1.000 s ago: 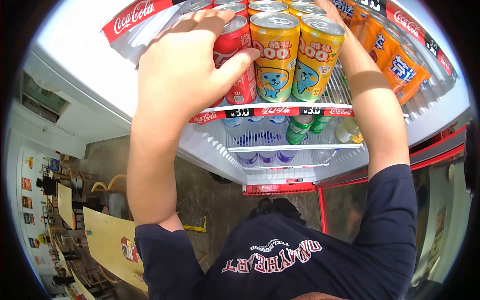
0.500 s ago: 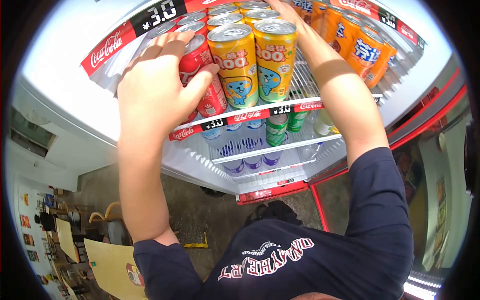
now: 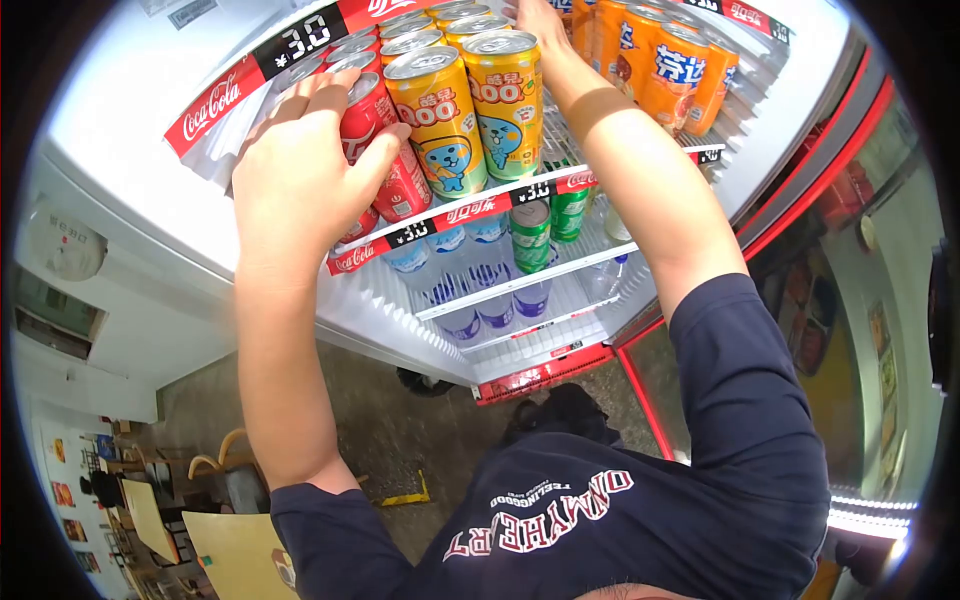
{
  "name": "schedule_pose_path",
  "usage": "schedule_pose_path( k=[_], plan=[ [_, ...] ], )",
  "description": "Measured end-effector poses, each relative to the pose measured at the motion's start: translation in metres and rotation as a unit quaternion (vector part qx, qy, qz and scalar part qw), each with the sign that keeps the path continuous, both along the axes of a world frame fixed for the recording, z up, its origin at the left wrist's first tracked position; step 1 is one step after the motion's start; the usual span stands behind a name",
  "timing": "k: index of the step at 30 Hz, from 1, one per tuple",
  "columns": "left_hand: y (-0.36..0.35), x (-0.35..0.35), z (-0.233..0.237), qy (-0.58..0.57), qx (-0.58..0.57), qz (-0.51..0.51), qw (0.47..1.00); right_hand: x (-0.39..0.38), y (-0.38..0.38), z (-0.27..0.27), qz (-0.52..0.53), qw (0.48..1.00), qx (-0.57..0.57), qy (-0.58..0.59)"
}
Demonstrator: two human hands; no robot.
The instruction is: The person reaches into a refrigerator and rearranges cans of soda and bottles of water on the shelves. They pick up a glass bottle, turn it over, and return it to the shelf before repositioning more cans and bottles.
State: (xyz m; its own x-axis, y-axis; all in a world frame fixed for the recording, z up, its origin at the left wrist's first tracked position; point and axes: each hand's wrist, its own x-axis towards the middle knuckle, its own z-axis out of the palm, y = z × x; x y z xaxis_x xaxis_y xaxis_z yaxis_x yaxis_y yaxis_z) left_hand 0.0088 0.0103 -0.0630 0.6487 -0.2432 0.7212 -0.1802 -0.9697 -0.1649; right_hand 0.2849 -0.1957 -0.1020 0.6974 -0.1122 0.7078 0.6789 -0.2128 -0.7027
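My left hand (image 3: 312,150) is closed around the front red can (image 3: 385,150) at the left of the upper shelf, its thumb across the can's front and its fingers along the far side. Beside that can stand two front yellow cans (image 3: 435,120) with a blue cartoon figure, and more yellow cans in rows behind. My right hand (image 3: 537,18) reaches past the right side of the yellow cans near the top edge of the view. Its fingertips are mostly hidden or cut off, so what they touch cannot be made out.
Orange cans (image 3: 678,75) stand to the right of my right forearm. The shelf's price strip (image 3: 470,211) runs along its front. Lower shelves hold green cans (image 3: 530,237) and bottles with purple labels (image 3: 495,308). The open fridge door (image 3: 650,395) is at the right; tables (image 3: 235,550) are at lower left.
The whole view has shifted, so the shelf, the cans and my right arm appear further left. My left hand stays around the red can.
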Motion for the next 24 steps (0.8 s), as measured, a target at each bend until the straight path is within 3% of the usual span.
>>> schedule_pose_path(
  k=[5,12,14,15,18,21,24],
  plan=[
    [0.000,0.000,-0.001,0.005,-0.004,0.007,1.000,-0.003,-0.028,-0.008,-0.095,0.992,0.078,0.039],
    [-0.002,0.001,-0.002,-0.021,0.004,0.013,1.000,-0.011,-0.038,-0.015,-0.101,0.983,0.101,0.111],
    [-0.002,0.000,-0.002,-0.021,0.006,0.009,1.000,-0.011,-0.031,-0.021,-0.122,0.986,0.113,0.025],
    [-0.002,0.000,-0.001,-0.021,0.007,0.007,1.000,-0.004,-0.031,-0.023,-0.150,0.983,0.066,-0.082],
    [-0.002,0.001,-0.001,-0.020,0.013,0.006,1.000,-0.011,-0.032,-0.018,0.002,0.984,0.132,0.118],
    [0.001,0.002,-0.003,-0.039,0.032,-0.003,0.999,0.006,-0.031,-0.019,0.078,0.951,0.274,0.122],
    [-0.001,-0.001,0.001,0.018,-0.002,0.012,1.000,0.011,-0.033,-0.018,0.112,0.955,0.245,0.126]
  ],
)
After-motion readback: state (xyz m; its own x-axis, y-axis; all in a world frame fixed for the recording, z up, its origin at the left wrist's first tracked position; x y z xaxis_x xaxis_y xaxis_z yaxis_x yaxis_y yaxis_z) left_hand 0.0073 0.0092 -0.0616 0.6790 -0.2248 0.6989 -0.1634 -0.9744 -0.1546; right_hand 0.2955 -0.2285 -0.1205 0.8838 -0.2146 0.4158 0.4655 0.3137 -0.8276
